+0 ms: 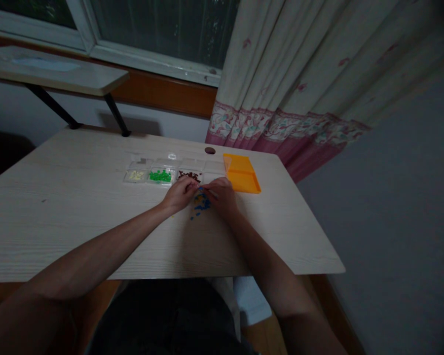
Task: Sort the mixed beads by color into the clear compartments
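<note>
Blue pieces [203,203], with some yellow pieces [199,198] among them, lie loose on the worktop [133,236], just on the near side of the fingers, between the left hand [181,193] and right hand [224,196]. Both hands' fingers are drawn in narrowly, nearly meeting at a blue bit [201,188]; which of them grips it, I cannot tell. Dimness blurs the tips, and the right hand partly hides a clear box [212,165].

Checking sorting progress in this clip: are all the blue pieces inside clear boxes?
No, several blue pieces lie loose on the tabletop, close to the right hand.
</note>
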`<state>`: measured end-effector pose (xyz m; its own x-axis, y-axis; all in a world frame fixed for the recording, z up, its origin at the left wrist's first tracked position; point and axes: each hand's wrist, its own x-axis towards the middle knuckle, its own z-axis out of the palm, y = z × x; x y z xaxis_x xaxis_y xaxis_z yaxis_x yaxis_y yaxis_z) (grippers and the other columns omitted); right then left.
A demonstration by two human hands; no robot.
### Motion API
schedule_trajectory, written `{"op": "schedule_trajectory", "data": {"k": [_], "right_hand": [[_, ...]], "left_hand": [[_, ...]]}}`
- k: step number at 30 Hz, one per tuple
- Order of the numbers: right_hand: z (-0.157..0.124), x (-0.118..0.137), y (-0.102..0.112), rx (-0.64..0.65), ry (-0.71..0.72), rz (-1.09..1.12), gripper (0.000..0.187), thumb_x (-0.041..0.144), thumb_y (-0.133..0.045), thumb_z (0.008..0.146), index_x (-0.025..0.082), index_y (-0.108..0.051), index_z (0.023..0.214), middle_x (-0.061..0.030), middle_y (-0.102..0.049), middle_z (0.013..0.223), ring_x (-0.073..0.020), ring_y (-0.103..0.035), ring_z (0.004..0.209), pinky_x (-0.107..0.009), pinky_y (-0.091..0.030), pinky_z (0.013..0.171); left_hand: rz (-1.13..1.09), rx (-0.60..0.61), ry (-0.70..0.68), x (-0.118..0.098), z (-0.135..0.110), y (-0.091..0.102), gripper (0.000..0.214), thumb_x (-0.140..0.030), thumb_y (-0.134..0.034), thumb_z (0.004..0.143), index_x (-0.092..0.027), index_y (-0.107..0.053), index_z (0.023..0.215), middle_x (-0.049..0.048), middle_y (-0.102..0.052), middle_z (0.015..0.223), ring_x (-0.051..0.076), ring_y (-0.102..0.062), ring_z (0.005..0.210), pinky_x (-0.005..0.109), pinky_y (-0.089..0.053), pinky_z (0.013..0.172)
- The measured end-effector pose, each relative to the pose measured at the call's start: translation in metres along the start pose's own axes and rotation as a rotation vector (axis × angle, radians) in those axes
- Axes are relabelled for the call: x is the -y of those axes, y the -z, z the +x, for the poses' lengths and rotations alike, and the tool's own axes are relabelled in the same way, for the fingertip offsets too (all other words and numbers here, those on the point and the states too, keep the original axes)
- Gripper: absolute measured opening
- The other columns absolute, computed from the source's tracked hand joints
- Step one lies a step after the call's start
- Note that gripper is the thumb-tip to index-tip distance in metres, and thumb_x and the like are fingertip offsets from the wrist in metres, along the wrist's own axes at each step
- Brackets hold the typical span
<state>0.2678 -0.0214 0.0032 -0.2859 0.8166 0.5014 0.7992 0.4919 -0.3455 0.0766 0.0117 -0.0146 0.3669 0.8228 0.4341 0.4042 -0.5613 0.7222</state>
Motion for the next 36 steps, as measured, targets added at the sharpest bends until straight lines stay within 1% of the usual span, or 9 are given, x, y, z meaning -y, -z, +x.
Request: {"op": "schedule_trajectory", "data": {"k": [4, 7, 9, 12, 15, 19, 23, 27, 36], "right_hand": [[0.001, 0.002, 0.002, -0.015, 0.006, 0.000, 0.022, 0.038, -0.060, 0.091, 0.023, -0.076, 0.092, -0.0045, -0.072, 0.085, -0.0190, -0.058, 0.088, -0.033, -0.040, 0.085], [0.001, 0.003, 0.003, -0.027, 0.006, -0.008, 0.021, 0.038, -0.061, 0.090, 0.024, -0.076, 0.091, -0.0043, -0.072, 0.084, -0.0192, -0.058, 0.088, -0.033, -0.040, 0.084], [0.001, 0.000, 0.004, -0.066, -0.019, -0.020, 0.021, 0.039, -0.061, 0.090, 0.024, -0.076, 0.091, -0.0040, -0.072, 0.085, -0.0194, -0.058, 0.089, -0.034, -0.039, 0.084], [0.000, -0.008, 0.006, -0.186, -0.105, -0.043, 0.021, 0.040, -0.062, 0.090, 0.023, -0.075, 0.092, -0.0038, -0.071, 0.087, -0.0198, -0.057, 0.090, -0.034, -0.038, 0.085], [-0.001, -0.020, 0.007, -0.304, -0.208, -0.068, 0.019, 0.038, -0.063, 0.089, 0.023, -0.075, 0.090, -0.0041, -0.070, 0.090, -0.0201, -0.056, 0.091, -0.035, -0.037, 0.087], [-0.001, -0.031, 0.007, -0.390, -0.333, -0.126, 0.017, 0.036, -0.064, 0.088, 0.022, -0.074, 0.088, -0.0055, -0.068, 0.094, -0.0211, -0.053, 0.094, -0.035, -0.036, 0.086], [0.000, -0.035, 0.002, -0.387, -0.377, -0.168, 0.016, 0.036, -0.064, 0.087, 0.024, -0.075, 0.086, -0.0051, -0.067, 0.094, -0.0214, -0.051, 0.094, -0.035, -0.035, 0.084], [0.001, -0.036, -0.002, -0.352, -0.368, -0.195, 0.016, 0.035, -0.063, 0.087, 0.025, -0.075, 0.085, -0.0046, -0.068, 0.092, -0.0212, -0.051, 0.093, -0.035, -0.035, 0.082], [0.001, -0.041, -0.002, -0.359, -0.336, -0.171, 0.024, 0.036, -0.056, 0.092, 0.022, -0.075, 0.089, -0.0057, -0.070, 0.091, -0.0201, -0.054, 0.089, -0.034, -0.038, 0.082]], "left_hand": [[0.013, -0.006, -0.011, 0.001, 0.000, -0.001, 0.023, -0.034, -0.050, 0.093, -0.017, -0.063, 0.086, 0.0031, -0.057, 0.081, 0.016, -0.053, 0.078, 0.028, -0.042, 0.072], [0.024, -0.005, -0.010, 0.001, 0.000, -0.001, 0.025, -0.035, -0.048, 0.093, -0.017, -0.064, 0.088, 0.0037, -0.058, 0.082, 0.017, -0.054, 0.081, 0.029, -0.042, 0.074], [0.021, -0.004, -0.012, 0.000, 0.000, 0.000, 0.026, -0.035, -0.047, 0.094, -0.017, -0.066, 0.092, 0.0039, -0.060, 0.084, 0.017, -0.055, 0.083, 0.029, -0.043, 0.076], [0.007, 0.001, -0.025, -0.001, 0.000, 0.000, 0.029, -0.036, -0.046, 0.095, -0.017, -0.067, 0.099, 0.0047, -0.062, 0.088, 0.017, -0.056, 0.085, 0.029, -0.044, 0.078], [0.022, 0.018, -0.027, -0.003, -0.001, 0.001, 0.029, -0.036, -0.046, 0.095, -0.017, -0.067, 0.100, 0.0044, -0.062, 0.086, 0.017, -0.056, 0.083, 0.029, -0.044, 0.076], [0.039, 0.035, -0.018, -0.004, -0.002, 0.003, 0.027, -0.034, -0.047, 0.094, -0.019, -0.067, 0.100, 0.0030, -0.059, 0.082, 0.016, -0.054, 0.079, 0.028, -0.043, 0.073], [0.040, 0.056, -0.021, -0.004, -0.002, 0.005, 0.026, -0.031, -0.047, 0.092, -0.019, -0.069, 0.099, 0.0023, -0.056, 0.078, 0.016, -0.053, 0.078, 0.028, -0.043, 0.072], [0.041, 0.097, -0.002, -0.007, -0.003, 0.007, 0.024, -0.026, -0.047, 0.090, -0.020, -0.069, 0.099, 0.0026, -0.058, 0.084, 0.014, -0.053, 0.075, 0.027, -0.043, 0.071], [0.092, 0.172, 0.011, -0.010, -0.005, 0.009, 0.023, -0.021, -0.052, 0.086, -0.021, -0.068, 0.102, 0.0024, -0.058, 0.088, 0.014, -0.053, 0.076, 0.027, -0.043, 0.071]]}}
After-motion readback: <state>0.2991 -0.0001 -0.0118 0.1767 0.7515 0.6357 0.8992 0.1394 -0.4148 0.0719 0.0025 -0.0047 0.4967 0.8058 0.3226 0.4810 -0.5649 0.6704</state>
